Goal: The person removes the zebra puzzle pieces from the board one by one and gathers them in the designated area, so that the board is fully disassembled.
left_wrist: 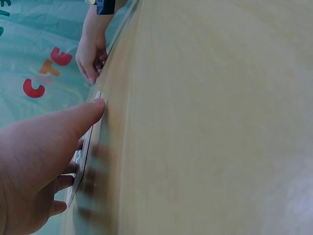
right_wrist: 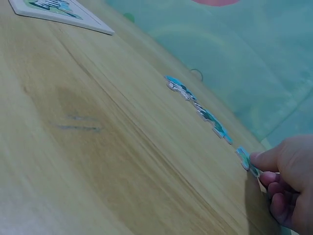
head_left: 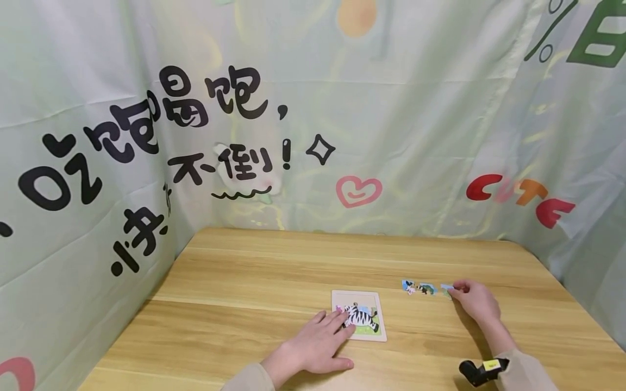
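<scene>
A square puzzle board (head_left: 359,336) with a zebra picture lies flat on the table. My left hand (head_left: 320,343) rests on its left side with fingers spread and straight, covering part of the picture. Off to the right, my right hand (head_left: 474,301) pinches a small blue-and-green jigsaw piece (right_wrist: 243,157) between thumb and fingers, at the table surface. Just left of that piece lie two more jigsaw pieces, one with a black-and-white figure (head_left: 408,287) and one blue and green (head_left: 427,289). In the right wrist view the board's corner (right_wrist: 98,27) shows at upper left.
The wooden table (head_left: 254,271) reaches back to a printed cloth curtain (head_left: 415,136), which also hangs along both sides. A black device with a yellow label (head_left: 484,372) is strapped at my right wrist.
</scene>
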Action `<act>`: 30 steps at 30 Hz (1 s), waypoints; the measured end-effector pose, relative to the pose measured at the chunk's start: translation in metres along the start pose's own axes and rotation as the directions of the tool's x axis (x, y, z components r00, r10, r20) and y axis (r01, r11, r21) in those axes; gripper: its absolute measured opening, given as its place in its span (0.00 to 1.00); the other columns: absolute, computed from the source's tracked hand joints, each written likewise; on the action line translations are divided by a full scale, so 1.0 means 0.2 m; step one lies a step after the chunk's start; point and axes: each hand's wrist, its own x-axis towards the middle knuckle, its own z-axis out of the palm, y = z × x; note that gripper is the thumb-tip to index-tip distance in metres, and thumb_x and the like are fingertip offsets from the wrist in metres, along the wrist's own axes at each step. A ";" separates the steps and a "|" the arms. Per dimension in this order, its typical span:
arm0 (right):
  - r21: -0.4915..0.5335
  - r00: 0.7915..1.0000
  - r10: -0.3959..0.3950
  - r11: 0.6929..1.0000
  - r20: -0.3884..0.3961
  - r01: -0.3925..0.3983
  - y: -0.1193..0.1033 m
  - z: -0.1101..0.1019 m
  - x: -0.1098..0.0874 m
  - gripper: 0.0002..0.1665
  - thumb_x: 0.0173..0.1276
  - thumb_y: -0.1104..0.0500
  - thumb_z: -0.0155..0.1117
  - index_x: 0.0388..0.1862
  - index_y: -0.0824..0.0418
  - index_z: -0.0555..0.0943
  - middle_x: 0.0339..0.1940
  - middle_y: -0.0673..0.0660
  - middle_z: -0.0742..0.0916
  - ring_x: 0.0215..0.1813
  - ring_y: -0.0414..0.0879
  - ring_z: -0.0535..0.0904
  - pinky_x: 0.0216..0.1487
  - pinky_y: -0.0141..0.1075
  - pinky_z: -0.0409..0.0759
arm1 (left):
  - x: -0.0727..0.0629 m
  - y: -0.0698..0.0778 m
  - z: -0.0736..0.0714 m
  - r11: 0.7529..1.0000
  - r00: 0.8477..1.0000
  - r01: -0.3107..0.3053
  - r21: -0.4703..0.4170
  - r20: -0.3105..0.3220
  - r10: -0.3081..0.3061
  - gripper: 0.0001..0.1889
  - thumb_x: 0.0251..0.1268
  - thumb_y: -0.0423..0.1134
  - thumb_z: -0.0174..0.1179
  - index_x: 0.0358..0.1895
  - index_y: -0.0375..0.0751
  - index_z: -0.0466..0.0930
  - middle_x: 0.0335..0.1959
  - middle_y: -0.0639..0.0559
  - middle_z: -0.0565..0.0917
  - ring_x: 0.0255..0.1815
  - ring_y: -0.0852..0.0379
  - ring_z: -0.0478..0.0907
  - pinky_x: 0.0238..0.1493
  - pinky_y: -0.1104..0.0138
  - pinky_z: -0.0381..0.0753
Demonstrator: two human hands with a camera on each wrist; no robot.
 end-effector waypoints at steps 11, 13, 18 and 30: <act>0.100 0.996 -0.076 0.992 -0.040 0.080 -0.05 0.01 -0.04 0.23 0.67 0.56 0.58 0.48 0.76 0.75 0.33 0.64 0.81 0.30 0.48 0.75 0.26 0.35 0.71 | -0.01 0.01 0.00 1.000 1.000 -0.004 0.012 -0.004 0.004 0.38 0.63 0.69 0.38 0.70 0.50 0.58 0.72 0.47 0.56 0.72 0.51 0.51 0.67 0.55 0.56; 0.132 0.995 -0.090 0.987 -0.034 0.094 -0.08 0.02 -0.04 0.23 0.67 0.56 0.58 0.49 0.76 0.75 0.32 0.61 0.82 0.28 0.45 0.76 0.24 0.34 0.72 | -0.01 0.01 0.00 1.000 1.000 -0.004 0.015 -0.004 0.004 0.38 0.63 0.69 0.37 0.71 0.49 0.57 0.72 0.47 0.55 0.72 0.51 0.50 0.67 0.55 0.56; 0.194 0.992 -0.123 0.973 -0.002 0.121 -0.19 0.03 -0.06 0.24 0.68 0.55 0.58 0.51 0.74 0.75 0.34 0.59 0.82 0.32 0.45 0.77 0.28 0.34 0.73 | -0.01 0.01 0.01 1.000 1.000 -0.005 0.018 -0.018 0.005 0.39 0.64 0.68 0.36 0.71 0.48 0.56 0.72 0.46 0.54 0.72 0.50 0.49 0.68 0.55 0.55; 0.406 0.979 -0.179 0.905 0.094 0.127 -0.49 0.14 -0.11 0.21 0.66 0.62 0.58 0.53 0.75 0.73 0.39 0.61 0.82 0.38 0.47 0.77 0.33 0.34 0.79 | -0.07 -0.02 0.00 0.999 1.000 -0.002 -0.036 -0.029 0.001 0.39 0.64 0.68 0.34 0.71 0.47 0.55 0.72 0.43 0.53 0.72 0.49 0.50 0.68 0.54 0.54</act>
